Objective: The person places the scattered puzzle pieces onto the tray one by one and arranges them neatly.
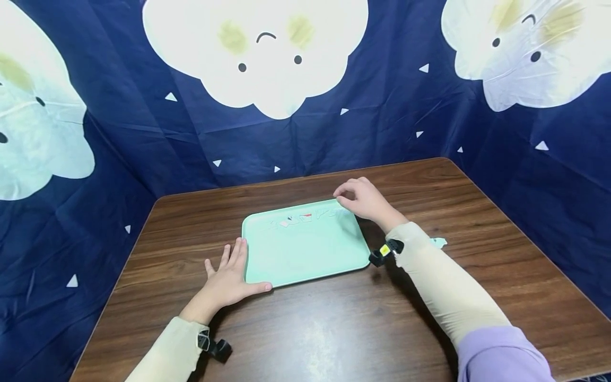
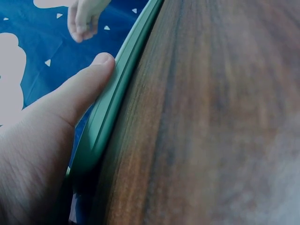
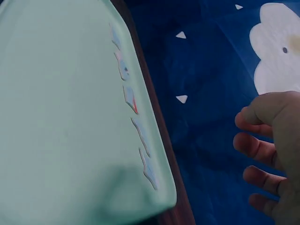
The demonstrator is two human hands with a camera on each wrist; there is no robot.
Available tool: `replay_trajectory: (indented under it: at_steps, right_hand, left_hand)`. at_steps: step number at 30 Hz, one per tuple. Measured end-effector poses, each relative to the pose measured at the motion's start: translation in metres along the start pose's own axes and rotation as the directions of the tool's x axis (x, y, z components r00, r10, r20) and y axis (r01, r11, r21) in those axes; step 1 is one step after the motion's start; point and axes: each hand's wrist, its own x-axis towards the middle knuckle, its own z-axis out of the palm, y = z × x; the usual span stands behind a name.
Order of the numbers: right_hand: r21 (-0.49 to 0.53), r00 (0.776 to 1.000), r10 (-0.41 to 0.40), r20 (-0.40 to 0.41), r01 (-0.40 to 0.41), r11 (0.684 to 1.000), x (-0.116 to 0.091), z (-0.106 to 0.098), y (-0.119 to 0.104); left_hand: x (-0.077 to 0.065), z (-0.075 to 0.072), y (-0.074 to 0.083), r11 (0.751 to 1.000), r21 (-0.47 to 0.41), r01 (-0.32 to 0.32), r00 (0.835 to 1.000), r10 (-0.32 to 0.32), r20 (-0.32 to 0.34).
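A mint-green tray point(image 1: 305, 254) lies on the wooden table. My left hand point(image 1: 231, 278) spreads its fingers at the tray's near left corner, the thumb point(image 2: 96, 77) resting along the front rim. Along the tray's far side runs a row of several small, thin, flat pieces with jagged outlines; one piece point(image 3: 131, 100) carries a red patch. Over the far right corner hovers my right hand point(image 1: 365, 200), thumb and index finger bent toward each other. Nothing shows between its loosely bent fingers in the right wrist view.
Beside the right sleeve a small pale-green piece point(image 1: 438, 242) lies on the table point(image 1: 477, 228), partly hidden by the arm. A dark blue curtain point(image 1: 296, 143) with cloud faces hangs behind the table and at both sides. Each wrist wears a black camera strap.
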Motion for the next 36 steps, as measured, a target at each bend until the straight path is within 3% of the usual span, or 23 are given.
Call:
replay_trajectory:
  at_steps: [9,19,27,36]
  right_hand:
    - [0.110,0.999,0.029,-0.046,-0.024,0.994,-0.037,-0.030,0.030]
    - [0.191,0.988,0.156,0.010,-0.155,0.969,-0.093,-0.051,0.070]
    - [0.155,0.978,0.206,-0.010,-0.202,0.967,-0.140,-0.058,0.104]
    - [0.101,0.990,0.142,-0.006,-0.141,0.985,-0.160,-0.055,0.127]
  left_hand:
    - [0.001,0.002,-0.002,1.000,0.000,-0.002,1.000,0.002,-0.008]
    - [0.002,0.004,-0.004,1.000,-0.012,0.005,1.000,-0.005,-0.011]
    - [0.000,0.006,-0.002,1.000,-0.017,0.000,1.000,0.000,-0.007]
    - [0.001,0.006,-0.004,1.000,-0.014,0.000,1.000,0.000,-0.012]
